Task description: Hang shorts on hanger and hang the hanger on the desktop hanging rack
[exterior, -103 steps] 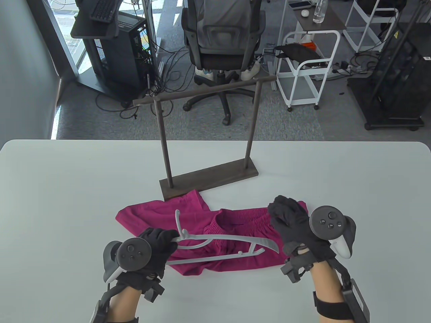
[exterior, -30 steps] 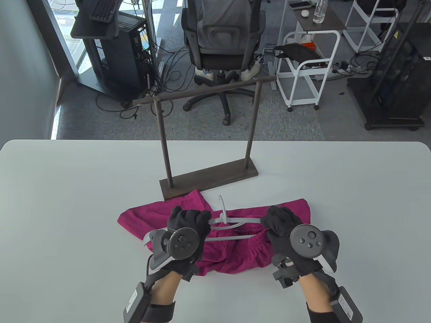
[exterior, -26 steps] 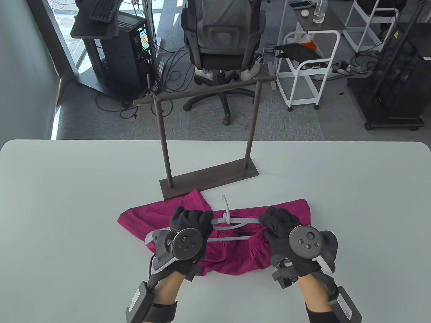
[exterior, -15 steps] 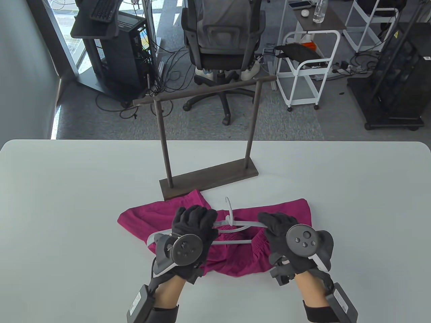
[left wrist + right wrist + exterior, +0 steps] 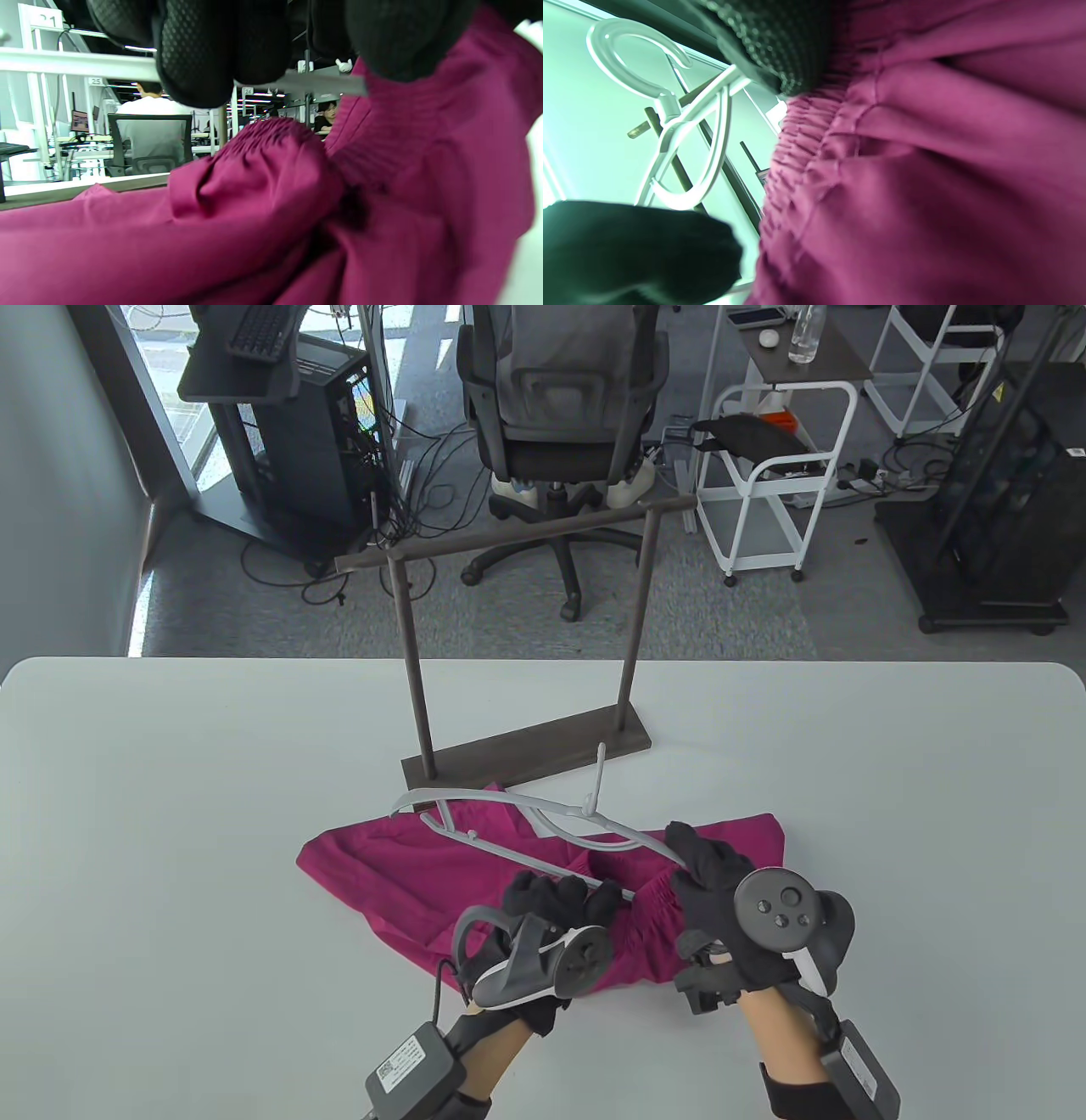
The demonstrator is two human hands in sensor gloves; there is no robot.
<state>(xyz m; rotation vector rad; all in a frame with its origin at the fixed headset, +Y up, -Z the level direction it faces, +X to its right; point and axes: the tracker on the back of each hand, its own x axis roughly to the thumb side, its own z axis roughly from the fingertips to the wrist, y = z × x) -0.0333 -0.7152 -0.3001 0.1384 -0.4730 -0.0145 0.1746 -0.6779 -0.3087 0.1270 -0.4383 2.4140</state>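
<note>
Magenta shorts [image 5: 407, 874] lie flat on the white table [image 5: 170, 814] in front of the rack. A grey plastic hanger [image 5: 543, 814] slants over them, its left end raised and its hook pointing up. My left hand [image 5: 556, 899] grips the hanger's lower bar; in the left wrist view its fingers [image 5: 195, 55] curl round that bar [image 5: 76, 63] above the waistband [image 5: 271, 131]. My right hand [image 5: 704, 869] pinches the waistband where the hanger's right end meets it. That end is hidden. The right wrist view shows the hook [image 5: 666, 106] and the gathered waistband [image 5: 814, 140].
The dark wooden desktop rack [image 5: 526, 755] stands just behind the shorts, its top bar [image 5: 517, 530] high above the table. An office chair [image 5: 560, 407], a white cart [image 5: 772, 475] and computer stands are on the floor beyond the table's far edge.
The left hand let go of the hanger's left arm, dropped back and turned to grip the lower bar. The hanger's left end swung up and away towards the rack. The right hand barely moved.
</note>
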